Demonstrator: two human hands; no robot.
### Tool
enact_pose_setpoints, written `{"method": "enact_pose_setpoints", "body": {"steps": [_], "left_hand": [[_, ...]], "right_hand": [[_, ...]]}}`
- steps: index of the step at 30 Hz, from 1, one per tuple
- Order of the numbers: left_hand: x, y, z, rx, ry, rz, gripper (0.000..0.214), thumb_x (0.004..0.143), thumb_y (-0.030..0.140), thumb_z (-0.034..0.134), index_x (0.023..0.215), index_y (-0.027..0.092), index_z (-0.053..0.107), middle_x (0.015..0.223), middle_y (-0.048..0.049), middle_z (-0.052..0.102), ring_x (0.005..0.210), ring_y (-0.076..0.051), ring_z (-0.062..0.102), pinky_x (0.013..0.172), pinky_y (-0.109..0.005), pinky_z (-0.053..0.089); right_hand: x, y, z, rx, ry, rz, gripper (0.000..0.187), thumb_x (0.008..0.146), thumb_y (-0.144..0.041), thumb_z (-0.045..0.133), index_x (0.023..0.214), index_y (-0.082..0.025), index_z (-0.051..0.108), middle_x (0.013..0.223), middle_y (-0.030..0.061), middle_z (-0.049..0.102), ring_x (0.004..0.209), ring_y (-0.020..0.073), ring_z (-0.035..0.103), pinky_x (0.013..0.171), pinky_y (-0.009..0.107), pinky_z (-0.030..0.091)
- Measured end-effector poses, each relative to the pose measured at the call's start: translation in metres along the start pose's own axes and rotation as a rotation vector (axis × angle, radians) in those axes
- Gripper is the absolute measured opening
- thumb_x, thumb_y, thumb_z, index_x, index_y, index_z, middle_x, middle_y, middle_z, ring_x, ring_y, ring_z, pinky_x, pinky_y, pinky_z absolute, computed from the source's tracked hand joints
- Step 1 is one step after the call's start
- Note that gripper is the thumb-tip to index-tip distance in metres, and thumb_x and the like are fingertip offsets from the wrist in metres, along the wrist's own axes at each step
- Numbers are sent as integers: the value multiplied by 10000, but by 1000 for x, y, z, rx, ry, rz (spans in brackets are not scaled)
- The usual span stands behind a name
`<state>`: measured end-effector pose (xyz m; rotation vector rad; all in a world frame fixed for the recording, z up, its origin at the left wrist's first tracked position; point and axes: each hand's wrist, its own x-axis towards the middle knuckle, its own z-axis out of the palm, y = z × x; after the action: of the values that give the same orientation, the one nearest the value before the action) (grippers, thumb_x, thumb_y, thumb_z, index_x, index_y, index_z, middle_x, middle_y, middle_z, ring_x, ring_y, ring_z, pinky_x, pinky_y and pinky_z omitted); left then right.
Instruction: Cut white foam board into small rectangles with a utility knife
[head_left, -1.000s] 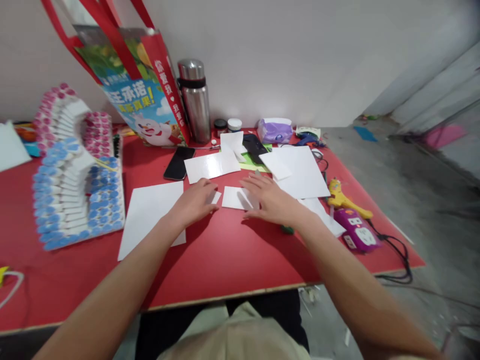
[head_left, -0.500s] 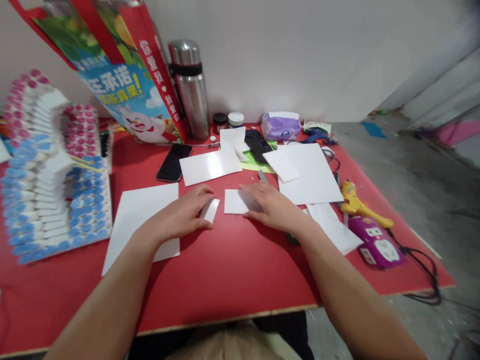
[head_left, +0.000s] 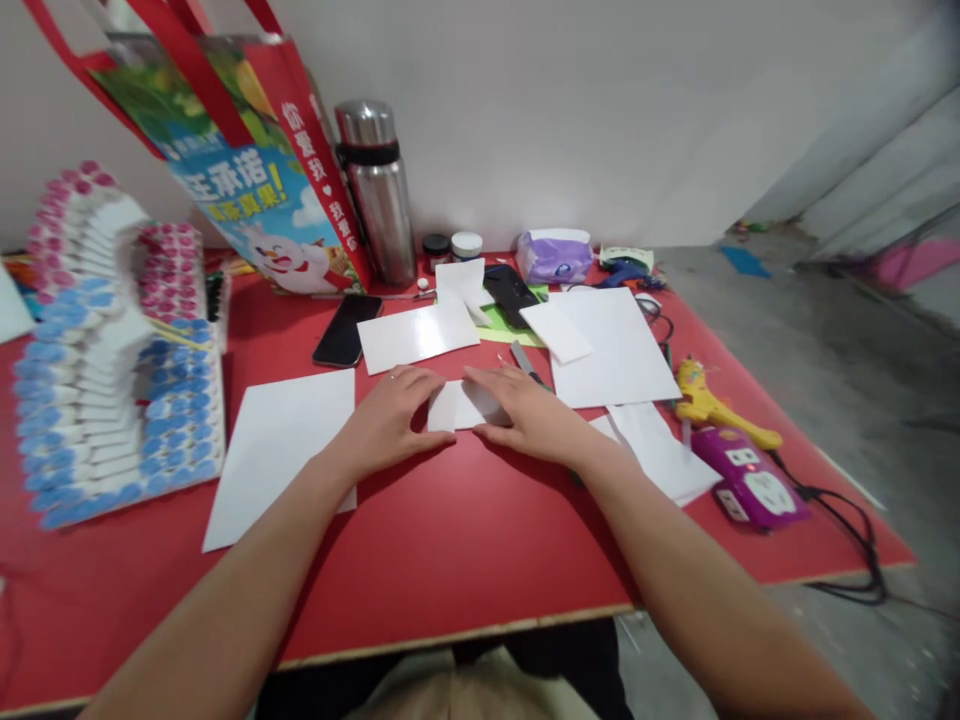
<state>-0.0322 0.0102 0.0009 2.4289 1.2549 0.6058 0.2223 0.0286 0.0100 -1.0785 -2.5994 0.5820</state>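
Observation:
My left hand [head_left: 397,422] is closed on a small white board piece [head_left: 442,408], thumb at its near edge and fingers at the far edge. That piece meets the left end of a second white board strip [head_left: 471,406] lying on the red table. My right hand [head_left: 523,415] grips this strip across its width, covering its right part. Behind my right hand lies a utility knife [head_left: 529,362], partly hidden. A larger white sheet [head_left: 281,425] is under my left forearm. Beyond my hands lies a glossy white board [head_left: 418,335].
On the red table [head_left: 450,560] are a phone [head_left: 348,330], a steel thermos [head_left: 379,200], a printed bag [head_left: 262,200] and a pink-and-blue model [head_left: 112,400]. To the right are a square white board [head_left: 626,350], a yellow glue gun [head_left: 720,415] and a purple power socket [head_left: 750,478].
My left hand has moved right, bringing its small board piece from apart to against the left end of the strip. My right hand stays on the strip. The view has shifted slightly.

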Motion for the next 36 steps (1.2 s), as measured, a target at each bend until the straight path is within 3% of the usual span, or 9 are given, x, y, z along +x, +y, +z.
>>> {"method": "enact_pose_setpoints", "body": {"steps": [4,10,16,19,26,32,36], "left_hand": [[0,1,2,41,-32,13,536,891,530,709,1308,204,626,1312,-139,619,1205,-331,545,1051,-512,461],[-1,1,4,50,4,12,544,873,464,739,1318,172,630,1245,-156,646,1144,-331,580,991,-493,496],[-2,0,6,57,66,-35,890,821,497,777,1548,145,405,1438,-205,588,1305,-388,552,1079,-541,452],[-4,0,5,3,85,-64,929,819,511,771,1573,146,368,1429,-204,584,1282,-378,577,1053,-519,484],[-5,3,5,-146,35,-81,783,866,403,732,1555,211,414,1441,-161,522,1317,-331,545,1086,-492,486],[-4,2,12,-210,46,-119,722,890,418,705,1519,157,463,1455,-182,517,1343,-333,526,1127,-500,455],[-5,2,11,-258,0,-157,825,848,370,725,1568,130,400,1557,-201,465,1423,-354,471,1171,-497,414]], "right_hand": [[-1,3,2,18,3,-30,705,915,-291,680,1571,-208,436,1564,136,525,1467,314,457,1248,574,285],[7,-12,2,-12,-5,46,844,853,-487,793,1560,-186,443,1553,175,527,1443,347,481,1199,565,366],[29,-31,-5,-136,-133,30,710,842,-343,823,1468,-151,548,1444,193,602,1318,377,570,1106,571,444],[29,-30,-4,-113,-85,17,684,855,-339,813,1463,-153,560,1415,195,601,1291,356,581,1086,537,469],[18,-16,3,-17,4,14,712,864,-436,795,1487,-195,549,1429,176,585,1295,341,578,1089,532,478],[19,-12,14,-32,88,37,628,916,-488,721,1448,-187,580,1389,179,622,1286,356,583,1082,571,468],[20,-14,18,-86,84,3,600,898,-465,746,1400,-167,607,1364,188,632,1266,361,593,1062,556,482]]}}
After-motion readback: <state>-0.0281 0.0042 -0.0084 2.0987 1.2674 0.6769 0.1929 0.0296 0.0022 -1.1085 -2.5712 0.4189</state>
